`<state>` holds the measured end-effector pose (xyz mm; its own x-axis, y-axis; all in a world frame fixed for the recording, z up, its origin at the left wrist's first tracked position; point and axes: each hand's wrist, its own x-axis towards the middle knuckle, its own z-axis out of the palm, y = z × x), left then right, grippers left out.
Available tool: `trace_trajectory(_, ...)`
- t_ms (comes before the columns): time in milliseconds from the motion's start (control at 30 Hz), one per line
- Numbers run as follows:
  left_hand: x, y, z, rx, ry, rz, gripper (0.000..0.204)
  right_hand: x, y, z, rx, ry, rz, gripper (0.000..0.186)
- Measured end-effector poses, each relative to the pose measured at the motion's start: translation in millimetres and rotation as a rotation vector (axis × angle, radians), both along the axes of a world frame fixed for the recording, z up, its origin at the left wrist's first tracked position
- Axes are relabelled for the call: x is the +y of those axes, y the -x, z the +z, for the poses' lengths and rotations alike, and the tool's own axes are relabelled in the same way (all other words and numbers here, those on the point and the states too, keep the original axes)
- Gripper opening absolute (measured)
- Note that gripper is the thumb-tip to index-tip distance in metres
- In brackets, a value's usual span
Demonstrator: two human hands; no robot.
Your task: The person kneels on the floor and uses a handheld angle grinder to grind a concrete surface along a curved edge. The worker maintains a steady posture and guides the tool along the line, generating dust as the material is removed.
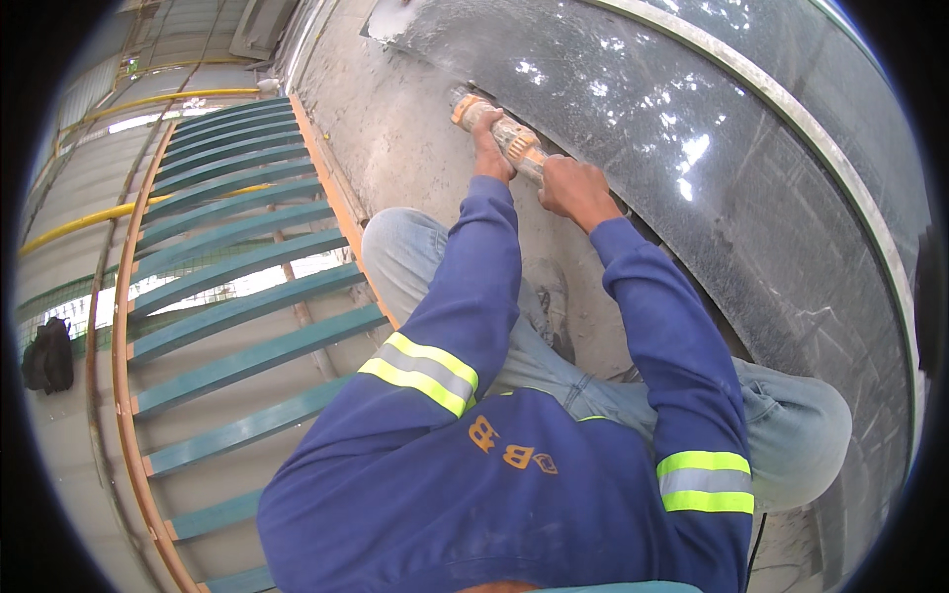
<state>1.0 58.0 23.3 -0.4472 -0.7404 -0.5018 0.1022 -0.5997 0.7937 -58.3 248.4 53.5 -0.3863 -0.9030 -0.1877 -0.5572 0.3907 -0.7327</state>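
Observation:
My left hand (pixel 491 145) is closed around the dusty orange-and-pale body of a long power tool (pixel 519 138), near its front part. Farther back along the tool, my right hand (pixel 571 185) is closed on its lower section. The tool's front end lies at the lower edge of a large dark glossy slab or panel (pixel 682 198), over a dust-coated pale floor (pixel 386 138). Whether its tip touches the panel, I cannot tell. My knees and a shoe (pixel 549 306) are just below my hands.
On the left runs a long slatted teal frame with wooden sides (pixel 237 306), with yellow rails (pixel 158 97) and a dark bag (pixel 47 356) beyond it. A pale metal strip (pixel 791 114) crosses the dark panel. A black cable (pixel 759 539) runs beside my right leg.

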Motion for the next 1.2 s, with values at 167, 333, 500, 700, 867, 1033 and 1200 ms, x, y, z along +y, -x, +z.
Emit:
trace_trajectory(167, -6, 0, -7, -0.019, -0.007, -0.008, 0.033, -9, 0, -12, 0.007, 0.016, -0.008, 0.029)
trace_trajectory(333, -21, -2, -12, -0.011, 0.027, -0.017, 0.029, -18, -2, -17, 0.028, 0.062, -0.004, 0.03)
trace_trajectory(500, -16, -2, -8, -0.017, 0.002, -0.027, 0.03, -17, -2, -15, 0.006, 0.022, -0.017, 0.031)
trace_trajectory(700, 8, 1, 4, -0.02, 0.002, -0.016, 0.03, 2, -4, -4, -0.016, -0.025, -0.023, 0.032)
trace_trajectory(867, 6, -2, 2, -0.024, -0.012, -0.012, 0.033, 7, -5, 3, -0.004, -0.043, -0.021, 0.026)
trace_trajectory(1033, 3, -2, 0, -0.074, 0.015, -0.016, 0.039, -1, -4, -6, -0.005, -0.021, -0.028, 0.027)
trace_trajectory(1200, 0, 4, -2, -0.093, 0.037, 0.02, 0.042, -13, -3, -24, 0.014, 0.033, -0.043, 0.029)
